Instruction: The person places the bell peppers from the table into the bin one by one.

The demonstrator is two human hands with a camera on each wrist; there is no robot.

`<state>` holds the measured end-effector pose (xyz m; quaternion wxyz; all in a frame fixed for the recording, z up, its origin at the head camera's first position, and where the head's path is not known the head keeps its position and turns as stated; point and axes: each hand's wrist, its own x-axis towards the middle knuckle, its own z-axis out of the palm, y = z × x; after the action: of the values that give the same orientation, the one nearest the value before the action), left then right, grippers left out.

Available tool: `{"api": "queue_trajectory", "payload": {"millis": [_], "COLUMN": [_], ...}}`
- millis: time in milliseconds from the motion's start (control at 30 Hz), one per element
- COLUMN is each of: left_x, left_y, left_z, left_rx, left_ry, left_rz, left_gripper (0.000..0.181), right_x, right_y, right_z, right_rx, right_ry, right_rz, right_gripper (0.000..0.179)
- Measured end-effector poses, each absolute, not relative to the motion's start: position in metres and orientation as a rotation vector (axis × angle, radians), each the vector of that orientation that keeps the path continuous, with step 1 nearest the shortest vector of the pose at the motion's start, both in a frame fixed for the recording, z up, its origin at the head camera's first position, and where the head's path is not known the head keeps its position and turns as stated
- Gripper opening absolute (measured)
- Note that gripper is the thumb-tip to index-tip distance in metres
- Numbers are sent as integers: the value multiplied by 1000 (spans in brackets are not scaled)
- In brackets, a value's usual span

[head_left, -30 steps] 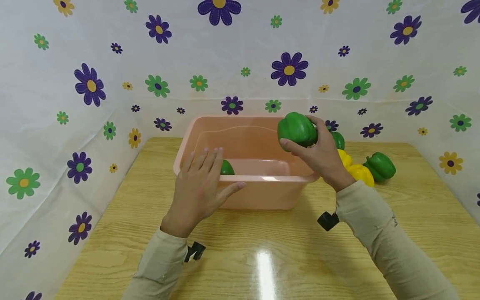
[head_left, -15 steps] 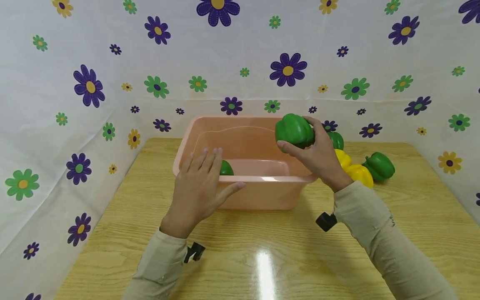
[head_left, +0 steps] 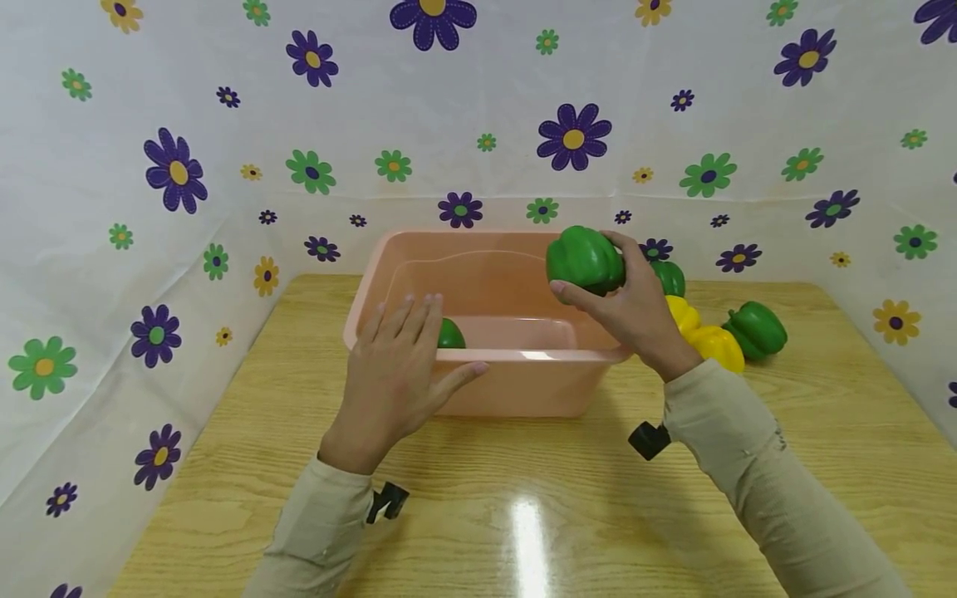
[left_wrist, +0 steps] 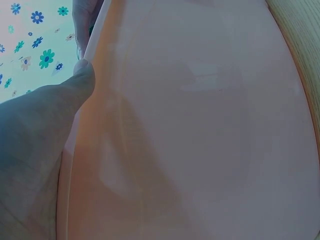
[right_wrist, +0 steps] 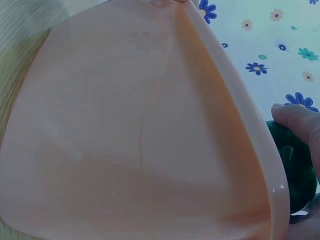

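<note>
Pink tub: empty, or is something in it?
Not empty: the head view shows a rounded green thing, likely a pepper, inside the tub, partly hidden by the left hand. Whether more is hidden, I cannot tell.

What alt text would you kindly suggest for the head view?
A right hand holds a green pepper at the right end of a pink tub; the left hand rests at its near rim. Something green sits inside; yellow peppers and green peppers lie to the right on a table.

four green peppers [head_left: 757, 330], two partly hidden, two yellow peppers [head_left: 716, 347], two hands [head_left: 392, 378] and, near the back edge of the bench [head_left: 456, 490], one pink tub [head_left: 523, 386] are counted
</note>
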<state>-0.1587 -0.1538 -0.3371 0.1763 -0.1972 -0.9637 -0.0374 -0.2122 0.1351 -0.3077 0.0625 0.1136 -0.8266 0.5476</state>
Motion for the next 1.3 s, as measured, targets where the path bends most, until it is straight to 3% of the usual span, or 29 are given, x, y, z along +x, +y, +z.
{"api": "queue_trajectory", "payload": {"millis": [1300], "left_x": [-159], "left_y": [-154], "left_z": [-338], "left_rx": [-555], "left_ry": [-2725], "left_rz": [-113], "left_gripper": [99], "right_x": [-212], "right_y": [135], "right_z": [-308], "right_rx": [395], "right_ry": [-2531], "right_rz": [1579], "right_gripper": [92]}}
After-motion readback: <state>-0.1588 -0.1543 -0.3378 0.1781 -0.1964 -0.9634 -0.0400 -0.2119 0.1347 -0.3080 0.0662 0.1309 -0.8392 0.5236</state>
